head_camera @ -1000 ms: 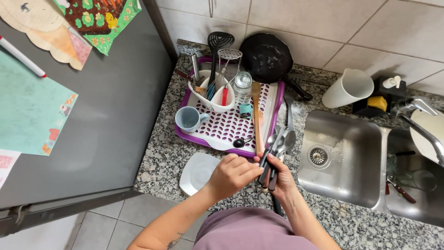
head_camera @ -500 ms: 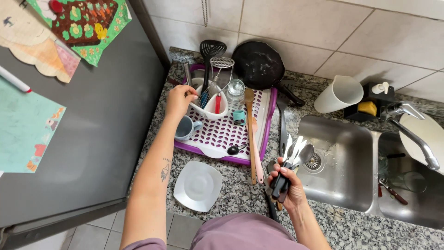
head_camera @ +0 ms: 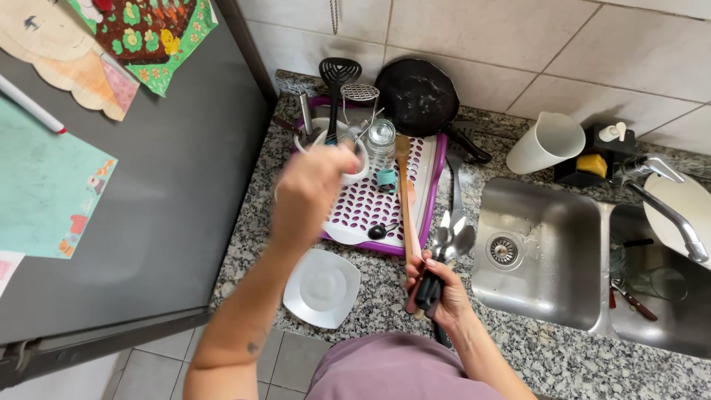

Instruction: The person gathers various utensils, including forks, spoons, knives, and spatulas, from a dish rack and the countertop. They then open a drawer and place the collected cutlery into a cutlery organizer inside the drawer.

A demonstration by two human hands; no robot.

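My right hand (head_camera: 438,295) is closed around a bundle of spoons and cutlery with dark handles (head_camera: 452,241), held above the granite counter next to the sink. My left hand (head_camera: 315,189) is raised over the purple and white drying tray (head_camera: 370,209). It is blurred with its back to me, so its grip is hidden. It covers the white utensil holder (head_camera: 357,172) at the tray's left. A wooden spatula (head_camera: 404,196) lies along the tray's right side, and a small black spoon (head_camera: 381,231) rests on the tray.
A white square plate (head_camera: 322,287) sits on the counter in front of the tray. Behind stand a black frying pan (head_camera: 418,96), a black slotted spatula (head_camera: 339,74), a glass jar (head_camera: 381,141) and a white jug (head_camera: 544,144). The steel sink (head_camera: 541,252) and tap (head_camera: 666,204) are right, the grey fridge (head_camera: 111,222) left.
My left hand left the cutlery bundle, reached to the utensil holder on the tray, and has now lifted upward. My right hand kept the cutlery and stayed near the sink edge.
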